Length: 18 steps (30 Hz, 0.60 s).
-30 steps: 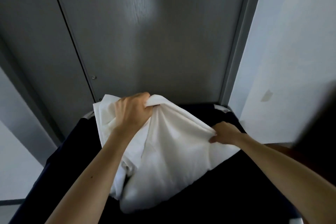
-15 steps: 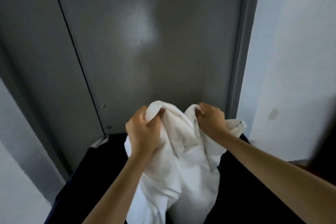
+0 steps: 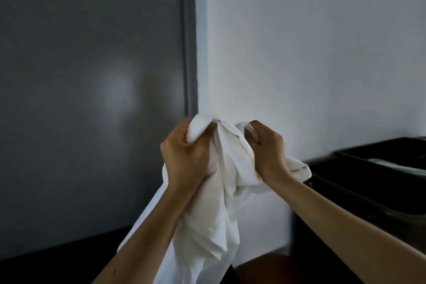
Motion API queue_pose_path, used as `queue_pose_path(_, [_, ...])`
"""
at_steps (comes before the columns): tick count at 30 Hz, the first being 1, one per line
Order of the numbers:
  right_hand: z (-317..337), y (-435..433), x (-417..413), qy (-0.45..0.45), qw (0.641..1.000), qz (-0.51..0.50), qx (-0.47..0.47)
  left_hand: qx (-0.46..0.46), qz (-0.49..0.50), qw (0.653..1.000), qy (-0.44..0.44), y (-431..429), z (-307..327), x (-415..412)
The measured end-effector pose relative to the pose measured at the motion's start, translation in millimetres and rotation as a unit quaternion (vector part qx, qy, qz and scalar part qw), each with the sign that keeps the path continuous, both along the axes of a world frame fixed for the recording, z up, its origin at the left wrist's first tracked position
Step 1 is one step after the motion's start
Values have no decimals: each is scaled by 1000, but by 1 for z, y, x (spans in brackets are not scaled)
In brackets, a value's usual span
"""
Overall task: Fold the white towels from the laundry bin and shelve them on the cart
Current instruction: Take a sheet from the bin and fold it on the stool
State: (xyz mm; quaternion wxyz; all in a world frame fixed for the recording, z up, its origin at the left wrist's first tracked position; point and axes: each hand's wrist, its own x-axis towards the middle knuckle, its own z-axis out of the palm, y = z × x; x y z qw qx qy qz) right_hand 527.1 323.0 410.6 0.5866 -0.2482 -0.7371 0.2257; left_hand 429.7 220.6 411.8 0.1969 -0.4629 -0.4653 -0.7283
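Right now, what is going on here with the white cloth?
A person holds a white towel up in front of a wall. The left hand grips a bunched part of its top, and the right hand grips another part close beside it. The rest hangs loose between the arms, not yet folded.

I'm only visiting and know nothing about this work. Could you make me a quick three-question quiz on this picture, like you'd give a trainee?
1. True or false: the white towel is already folded flat.
2. Which hand grips the towel? A) only the left hand B) only the right hand C) both
3. Fill in: the wall behind the right hand is ____.

Key: 1 false, it hangs bunched and crumpled. 2 C, both hands grip its top. 3 white.
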Motion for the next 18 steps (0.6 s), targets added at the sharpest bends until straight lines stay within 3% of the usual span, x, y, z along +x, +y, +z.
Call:
queue_pose_path(6, [1, 88, 144, 5, 996, -86, 20, -1, -73, 997, -31, 109, -2, 130])
queue_pose_path(12, [-51, 163, 224, -102, 987, -121, -9, -122, -88, 985, -87, 207, -61, 193])
queue_pose_path(18, [-116, 243, 248, -206, 963, -160, -68, -259, -71, 961, -67, 278, -124, 195])
